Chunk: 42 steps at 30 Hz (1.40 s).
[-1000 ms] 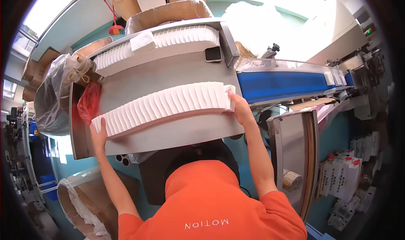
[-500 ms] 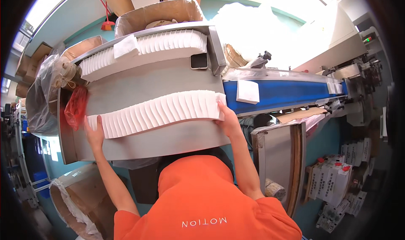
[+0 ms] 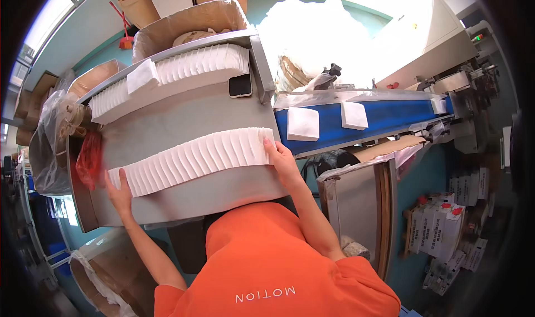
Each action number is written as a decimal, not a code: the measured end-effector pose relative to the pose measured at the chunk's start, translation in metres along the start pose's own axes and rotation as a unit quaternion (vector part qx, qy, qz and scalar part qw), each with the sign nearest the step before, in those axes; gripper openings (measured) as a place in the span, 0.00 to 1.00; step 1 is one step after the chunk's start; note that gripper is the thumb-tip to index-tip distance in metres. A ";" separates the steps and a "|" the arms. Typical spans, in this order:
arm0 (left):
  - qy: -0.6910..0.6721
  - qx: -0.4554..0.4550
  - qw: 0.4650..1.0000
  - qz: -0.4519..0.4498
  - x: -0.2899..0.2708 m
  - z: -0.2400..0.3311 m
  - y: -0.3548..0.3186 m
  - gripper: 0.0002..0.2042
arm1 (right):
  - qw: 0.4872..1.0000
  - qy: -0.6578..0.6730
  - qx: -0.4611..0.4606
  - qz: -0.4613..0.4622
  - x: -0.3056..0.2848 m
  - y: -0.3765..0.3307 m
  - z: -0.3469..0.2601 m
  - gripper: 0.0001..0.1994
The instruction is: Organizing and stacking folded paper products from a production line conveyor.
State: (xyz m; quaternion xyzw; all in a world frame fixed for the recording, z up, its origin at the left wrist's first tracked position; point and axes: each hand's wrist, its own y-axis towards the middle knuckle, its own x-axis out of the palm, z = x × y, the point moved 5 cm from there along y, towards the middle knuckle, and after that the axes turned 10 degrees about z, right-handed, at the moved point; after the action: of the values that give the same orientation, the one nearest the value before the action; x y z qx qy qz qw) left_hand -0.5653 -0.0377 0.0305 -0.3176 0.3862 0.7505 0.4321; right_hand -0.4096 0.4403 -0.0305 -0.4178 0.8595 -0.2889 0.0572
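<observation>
Step in hand, by judgement: you are steadying the long row of folded white sheets (image 3: 195,161) lying along the near half of the metal table (image 3: 173,113), and the next move calls for even inward pressure so the row does not fan apart. Your left hand (image 3: 118,197) has thumb and fingers parted astride the left end, gripping the end sheets; your right hand (image 3: 284,163) pinches the right end, thumb on the face, its other fingertips hidden.
</observation>
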 end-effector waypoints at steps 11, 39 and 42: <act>-0.023 -0.012 1.000 0.009 0.001 0.019 -0.017 0.35 | 0.987 -0.116 -0.094 0.053 -0.020 0.000 -0.014 0.31; -0.022 0.007 0.999 0.032 0.006 0.042 -0.029 0.33 | 0.991 -0.121 0.028 -0.045 -0.025 -0.002 -0.022 0.17; -0.019 0.011 0.999 0.032 0.008 0.041 -0.029 0.33 | 0.983 -0.170 0.008 -0.074 -0.012 -0.003 -0.023 0.17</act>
State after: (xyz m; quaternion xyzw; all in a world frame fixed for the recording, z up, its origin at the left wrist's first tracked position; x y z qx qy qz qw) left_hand -0.5484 0.0099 0.0355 -0.2863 0.3956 0.7657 0.4187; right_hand -0.4078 0.4581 -0.0120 -0.5229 0.8015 -0.2241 0.1842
